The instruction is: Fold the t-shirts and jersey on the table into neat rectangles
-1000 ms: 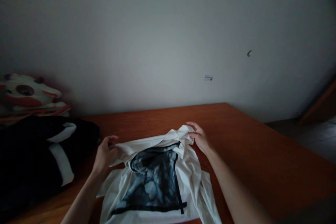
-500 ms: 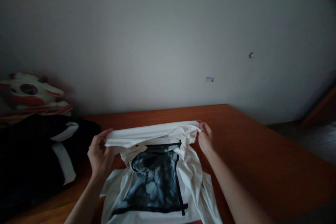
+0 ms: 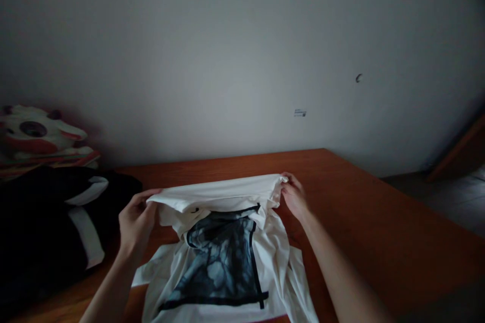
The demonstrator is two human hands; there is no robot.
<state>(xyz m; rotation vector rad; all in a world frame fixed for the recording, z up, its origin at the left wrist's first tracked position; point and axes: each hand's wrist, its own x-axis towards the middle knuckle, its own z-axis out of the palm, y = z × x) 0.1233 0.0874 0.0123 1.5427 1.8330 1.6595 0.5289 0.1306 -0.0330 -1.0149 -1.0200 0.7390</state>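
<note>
One head view, forward and down over the nearby white shirt point(image 3: 223, 257), toward the wall point(image 3: 227, 65).

Pinching the far edge of a white fabric shirt point(image 3: 227, 250) stretched between bare left hand point(image 3: 135, 219) and bare right hand point(image 3: 295, 197), with a blue-grey print edged in black point(image 3: 223, 272) nearer. Spread on a reddish-brown wooden table point(image 3: 364, 222), right of black cloth with white bands point(image 3: 38, 232) and a white-and-red cow-shaped toy point(image 3: 53, 128).

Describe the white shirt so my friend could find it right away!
Find the brown wooden table against the wall. There, the left hand and right hand grip the far edge of the white shirt. Unlike the black bundle to its left, it's white with a big dark picture.
</note>
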